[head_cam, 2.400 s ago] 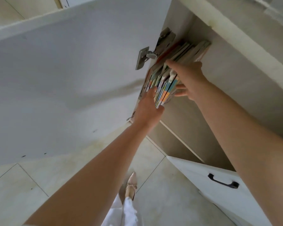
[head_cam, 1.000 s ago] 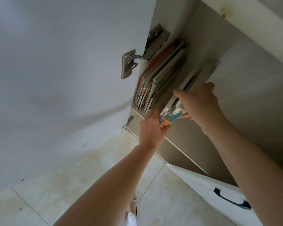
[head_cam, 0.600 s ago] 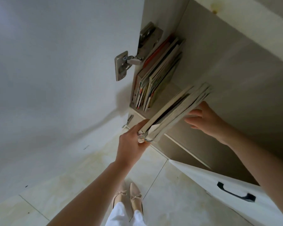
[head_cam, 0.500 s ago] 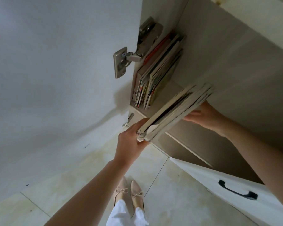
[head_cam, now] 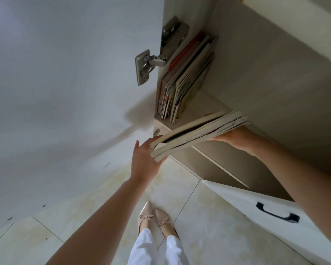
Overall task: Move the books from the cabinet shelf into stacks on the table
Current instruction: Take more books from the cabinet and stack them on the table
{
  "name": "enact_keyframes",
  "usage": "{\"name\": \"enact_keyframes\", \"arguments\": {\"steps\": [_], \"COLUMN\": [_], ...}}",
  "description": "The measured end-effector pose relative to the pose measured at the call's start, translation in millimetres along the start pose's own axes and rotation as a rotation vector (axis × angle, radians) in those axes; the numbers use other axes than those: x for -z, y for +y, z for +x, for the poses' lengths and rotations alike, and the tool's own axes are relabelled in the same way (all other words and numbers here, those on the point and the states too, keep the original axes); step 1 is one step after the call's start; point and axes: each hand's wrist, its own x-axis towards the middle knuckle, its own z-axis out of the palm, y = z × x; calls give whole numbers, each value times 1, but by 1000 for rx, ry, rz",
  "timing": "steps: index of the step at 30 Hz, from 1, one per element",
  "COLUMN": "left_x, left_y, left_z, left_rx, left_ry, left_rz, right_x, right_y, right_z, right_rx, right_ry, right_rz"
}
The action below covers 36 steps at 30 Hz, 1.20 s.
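Observation:
A bundle of several thin books (head_cam: 197, 132) lies flat in the air just outside the cabinet shelf (head_cam: 208, 106), page edges toward me. My right hand (head_cam: 233, 139) holds it from underneath at its right end. My left hand (head_cam: 145, 159) presses against the bundle's left end, fingers spread and palm on the book edges. Several more books (head_cam: 185, 81) stand upright at the left end of the shelf, leaning against the cabinet's side wall.
The white cabinet door (head_cam: 65, 83) stands open on my left, hung on a metal hinge (head_cam: 149, 64). A lower white door with a black handle (head_cam: 277, 213) stands open at the bottom right. My feet (head_cam: 157, 219) are on the tiled floor.
The bundle came out of the shelf and turned from upright to lying flat. My right hand went under its right end; my left hand's grip on the left end has loosened to an open palm.

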Motion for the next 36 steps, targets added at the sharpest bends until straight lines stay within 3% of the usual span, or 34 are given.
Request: {"name": "enact_keyframes", "arguments": {"steps": [4,7,12,18,23,29,36], "left_x": [15,32,69,119,153,184,199], "left_y": [23,35,56,96,123,120,105], "left_z": [-11,-32,-95,-194,-278,-376,-500], "left_rx": [129,263,340,531,584,632,666], "left_ry": [-95,-215,-245,-33,227,539,954], "left_rz": [128,1,-262,-597,-761,-901,-988], "right_x": [-6,-9,-26,-50,-80,-132,-243], "right_y": [5,2,-27,-81,-133,-188,-235], "right_z": [-20,-43,-106,-186,-244,-287,-351], "right_rx": [-15,-55,-52,-47,-93,-75,161], "right_ry": [36,-14,-53,-150,-256,-470,-638], "right_rz": [118,179,244,375,473,279,-7]}}
